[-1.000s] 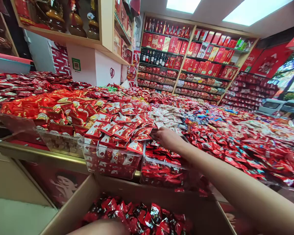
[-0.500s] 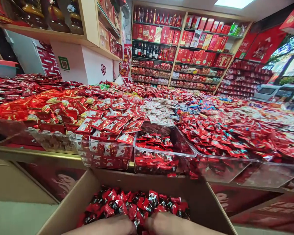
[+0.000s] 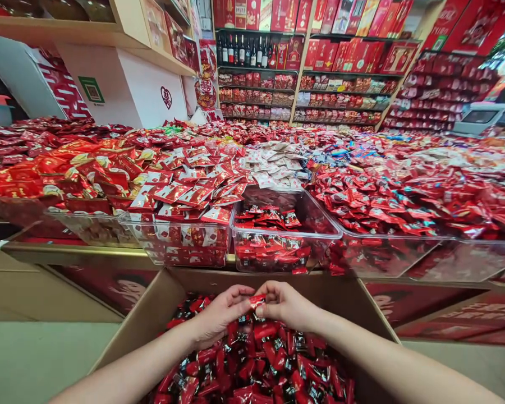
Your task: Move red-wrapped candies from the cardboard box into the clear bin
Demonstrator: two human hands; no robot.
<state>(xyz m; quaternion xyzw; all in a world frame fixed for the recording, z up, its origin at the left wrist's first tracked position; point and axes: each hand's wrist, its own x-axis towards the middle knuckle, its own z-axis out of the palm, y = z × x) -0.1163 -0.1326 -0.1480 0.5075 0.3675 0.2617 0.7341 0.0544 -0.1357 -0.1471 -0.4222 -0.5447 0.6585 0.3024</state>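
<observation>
Above a cardboard box (image 3: 126, 336) filled with small red-and-black wrapped candies (image 3: 273, 359), my two hands meet. My right hand (image 3: 288, 306) pinches a red wrapped candy (image 3: 257, 301) between thumb and fingers. From the other side, my left hand (image 3: 223, 314) is closed around the same candy's left end, its thumb against the wrapper. Just beyond the box stands a clear plastic bin (image 3: 286, 235), partly filled with similar red-and-black packets.
Left of that bin, another clear bin (image 3: 180, 241) is heaped with red-and-white packets. Red packets (image 3: 374, 202) pile up on the right, white ones (image 3: 273, 163) behind. A gold-edged counter (image 3: 88, 256) runs along the box's far side. Shelves (image 3: 261, 70) with bottles and gift boxes stand at the back.
Both hands have risen out of the candies and moved away from me, and a candy now shows between them. The view has tilted down, showing more of the box.
</observation>
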